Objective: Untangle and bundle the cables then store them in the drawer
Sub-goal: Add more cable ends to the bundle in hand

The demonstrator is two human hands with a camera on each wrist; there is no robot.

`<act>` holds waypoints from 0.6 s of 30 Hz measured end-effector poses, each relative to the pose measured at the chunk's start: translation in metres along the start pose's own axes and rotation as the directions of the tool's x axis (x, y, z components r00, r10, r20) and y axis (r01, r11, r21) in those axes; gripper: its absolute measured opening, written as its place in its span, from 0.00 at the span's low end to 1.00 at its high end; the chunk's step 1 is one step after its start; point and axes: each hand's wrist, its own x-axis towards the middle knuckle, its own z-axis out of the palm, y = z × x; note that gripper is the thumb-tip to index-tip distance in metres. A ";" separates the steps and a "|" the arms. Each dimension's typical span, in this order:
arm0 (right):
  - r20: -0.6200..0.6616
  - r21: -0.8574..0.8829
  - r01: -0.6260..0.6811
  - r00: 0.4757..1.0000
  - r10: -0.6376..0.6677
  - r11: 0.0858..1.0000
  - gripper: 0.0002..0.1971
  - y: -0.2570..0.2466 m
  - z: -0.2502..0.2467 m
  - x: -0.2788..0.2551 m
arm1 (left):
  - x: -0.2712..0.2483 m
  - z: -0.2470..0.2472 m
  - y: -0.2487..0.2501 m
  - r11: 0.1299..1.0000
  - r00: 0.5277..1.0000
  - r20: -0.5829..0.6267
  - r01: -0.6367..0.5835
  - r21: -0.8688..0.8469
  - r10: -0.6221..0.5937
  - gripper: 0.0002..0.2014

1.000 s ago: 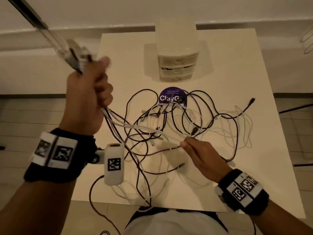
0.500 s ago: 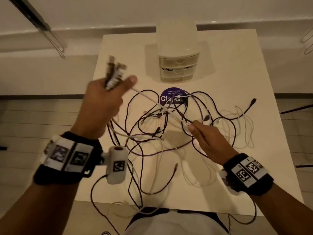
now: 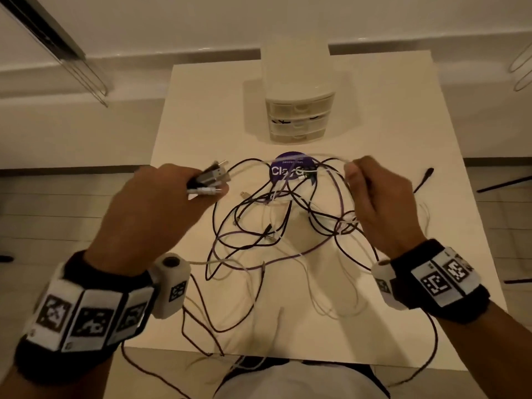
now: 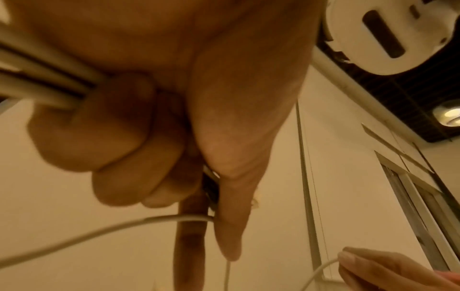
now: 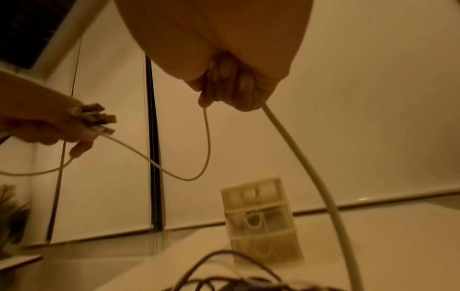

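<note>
1. The left hand [image 3: 149, 214] holds a gathered clutch of cable plug ends [image 3: 208, 180], metal and white connectors, fingers curled tight round them and the plugs poking out past the thumb.
2. The right hand [image 3: 380, 203] pinches one thin white cable [image 5: 206, 141] between thumb and fingertips. The cable sags in a loop from the left hand's plugs across to this hand, and a further length hangs down from the right hand.
3. Between and below both hands, a loose tangle of dark, purple and white cables [image 3: 276, 234] lies spread on the pale square tabletop [image 3: 388, 116]. Some loops spill over the near edge, towards the person.
4. A round purple sticker with white lettering [image 3: 290, 168] lies under the tangle, just beyond the gap between the hands.
5. Further ahead of the hands stands a small cream plastic three-drawer unit [image 3: 299, 110], all three drawers closed. Something dark shows through the middle drawer front, though I cannot tell what.
6. Judged progress: early. Several ends are collected in the left hand, but the strands are still crossed.
7. Still to do: separating the cables, coiling them into bundles, opening a drawer and storing them.
</note>
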 end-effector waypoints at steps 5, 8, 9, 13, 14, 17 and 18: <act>-0.100 -0.014 -0.028 0.995 0.026 1.000 0.17 0.005 -0.021 0.014 | -0.001 -0.022 -0.008 0.965 0.934 -0.248 -0.237 0.111 0.257 0.28; -0.072 -0.015 -0.033 0.997 0.031 0.999 0.18 0.009 -0.023 0.009 | -0.001 -0.027 -0.004 0.964 0.935 -0.269 -0.258 -0.065 0.232 0.19; -0.048 -0.010 -0.032 0.998 0.031 0.999 0.18 0.008 -0.022 0.007 | -0.001 -0.029 0.000 0.958 0.943 -0.239 -0.264 -0.113 0.232 0.17; 0.161 -0.010 0.022 0.987 -0.020 1.000 0.15 -0.005 -0.018 0.003 | 0.001 -0.028 0.017 0.897 0.993 -0.004 -0.108 -0.428 0.118 0.22; 0.217 0.002 0.051 0.975 -0.050 0.999 0.14 -0.011 -0.019 0.003 | 0.002 -0.026 0.020 0.877 0.993 0.035 -0.081 -0.473 0.110 0.24; 0.339 0.054 0.179 0.922 -0.187 0.982 0.13 -0.034 -0.021 0.004 | 0.005 -0.009 0.032 0.838 0.992 0.098 -0.017 -0.546 0.084 0.23; 0.362 0.090 0.217 0.902 -0.235 0.972 0.13 -0.042 -0.022 0.005 | 0.004 -0.002 0.037 0.839 0.991 0.091 -0.032 -0.543 0.096 0.22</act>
